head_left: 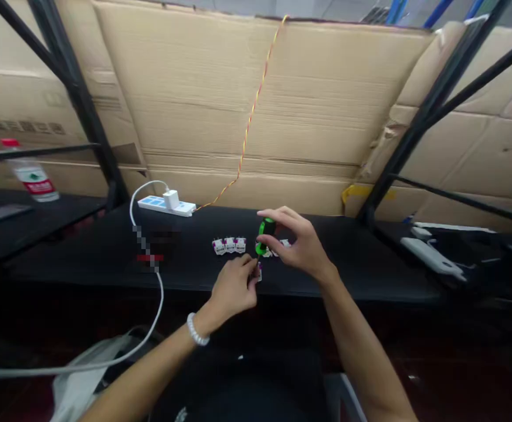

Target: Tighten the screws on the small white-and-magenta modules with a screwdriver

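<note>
A screwdriver with a green and black handle [264, 233] is gripped by my right hand [298, 241], its shaft slanting down toward the fingers of my left hand [237, 285]. Those left fingers are closed on a small white and purple part [260, 272], most of which they hide. Just behind, three similar small white parts [230, 245] with purple bits stand in a row on the black tabletop. More white parts [284, 242] lie behind my right hand, partly covered by it. Whether the screwdriver tip touches the held part I cannot make out.
A white power strip [150, 203] with a plugged-in charger [171, 199] lies at the back left; its white cable [161, 293] drops over the front edge. Black metal posts [418, 126] flank the table [348, 258]. A cardboard wall [194, 88] stands behind. A bottle [36, 179] is far left.
</note>
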Motion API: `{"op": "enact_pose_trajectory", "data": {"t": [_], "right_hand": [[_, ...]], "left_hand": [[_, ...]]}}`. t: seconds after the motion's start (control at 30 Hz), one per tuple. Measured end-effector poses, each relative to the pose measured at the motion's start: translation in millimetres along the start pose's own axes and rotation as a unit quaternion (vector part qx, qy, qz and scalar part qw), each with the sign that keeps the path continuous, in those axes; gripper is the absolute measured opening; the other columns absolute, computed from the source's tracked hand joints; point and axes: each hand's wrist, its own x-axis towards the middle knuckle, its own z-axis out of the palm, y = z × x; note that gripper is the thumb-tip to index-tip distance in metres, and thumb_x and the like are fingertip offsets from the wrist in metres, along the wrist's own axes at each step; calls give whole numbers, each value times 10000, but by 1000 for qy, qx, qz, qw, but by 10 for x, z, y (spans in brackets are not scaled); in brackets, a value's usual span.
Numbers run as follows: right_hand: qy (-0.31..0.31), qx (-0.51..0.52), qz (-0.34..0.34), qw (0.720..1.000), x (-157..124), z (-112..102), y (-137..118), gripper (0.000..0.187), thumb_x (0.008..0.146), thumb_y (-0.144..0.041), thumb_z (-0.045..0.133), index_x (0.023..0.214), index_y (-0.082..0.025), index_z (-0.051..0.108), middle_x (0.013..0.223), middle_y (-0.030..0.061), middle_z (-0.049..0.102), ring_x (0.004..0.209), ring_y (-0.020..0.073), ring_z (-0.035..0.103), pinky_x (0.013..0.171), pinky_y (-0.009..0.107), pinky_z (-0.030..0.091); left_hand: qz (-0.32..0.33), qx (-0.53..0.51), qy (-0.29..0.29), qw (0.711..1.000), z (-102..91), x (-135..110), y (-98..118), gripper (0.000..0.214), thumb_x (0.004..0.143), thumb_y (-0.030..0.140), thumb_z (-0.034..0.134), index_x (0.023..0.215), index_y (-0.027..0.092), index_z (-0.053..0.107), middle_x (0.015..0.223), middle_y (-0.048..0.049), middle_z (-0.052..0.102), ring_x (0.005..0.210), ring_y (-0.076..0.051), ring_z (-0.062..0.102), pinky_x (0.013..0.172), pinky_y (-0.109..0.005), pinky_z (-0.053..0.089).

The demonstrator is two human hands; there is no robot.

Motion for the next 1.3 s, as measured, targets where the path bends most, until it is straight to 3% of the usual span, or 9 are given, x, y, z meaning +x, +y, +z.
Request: {"op": "enact_pose_trajectory", "data": {"t": [0.13, 0.33, 0.53, 0.67, 0.87, 1.07, 1.3], "right_hand": [[-42, 100, 25, 994, -30, 16, 8, 490, 1016, -252, 632, 1504, -287, 608, 1260, 95, 721, 1125, 228, 713, 944, 386, 635], [13, 39, 36, 999, -39, 26, 64, 358, 939, -312, 772, 1292, -262, 742, 1019, 43, 716, 802, 162, 653, 790, 346, 626], [26, 37, 23, 999, -54, 19, 37, 360, 948, -303, 758, 1305, -265, 738, 1066, 58, 739, 891, 184, 702, 822, 353, 638], [120, 81, 80, 986, -228, -79, 94, 405, 949, -320, 764, 1348, -272, 712, 1133, 70, 769, 959, 208, 763, 874, 386, 671], [259, 94, 84, 958, -544, -373, 205, 403, 890, -268, 838, 1282, -267, 745, 1098, 59, 801, 929, 229, 818, 882, 397, 700], [308, 72, 78, 946, -638, -562, 198, 394, 871, -288, 852, 1250, -248, 753, 1050, 62, 807, 878, 248, 830, 827, 412, 721], [299, 71, 86, 948, -654, -614, 192, 408, 861, -307, 863, 1250, -249, 752, 1068, 68, 810, 898, 253, 831, 860, 419, 718]], "left_hand": [[-2, 3, 0, 1000, 4, 4, -4, 137, 873, 91, 572, 932, 206, 618, 1037, -77, 683, 965, -256, 661, 862, -383, 499], [-3, -7, -8, 1000, -2, 4, -7, 183, 827, 58, 566, 915, 209, 619, 1047, -71, 687, 970, -249, 667, 868, -378, 505], [6, -11, 3, 1000, -47, 3, -13, 170, 848, 60, 564, 908, 202, 636, 1006, -72, 696, 976, -258, 679, 868, -387, 512], [-15, -15, 1, 1000, -107, -6, -47, 147, 885, 92, 581, 934, 213, 650, 1031, -63, 719, 963, -246, 703, 902, -379, 532], [8, -44, 17, 999, -165, 52, -23, 159, 897, 103, 608, 965, 214, 699, 1256, -79, 740, 1164, -267, 682, 1046, -424, 516], [72, 114, -29, 990, -106, 255, 142, 216, 1003, 161, 555, 958, 185, 765, 1051, -117, 766, 1106, -334, 638, 1071, -572, 412], [55, 210, -66, 974, 5, 373, 231, 287, 935, 26, 508, 875, 155, 757, 1000, -153, 760, 1042, -345, 630, 1021, -572, 400]]}}
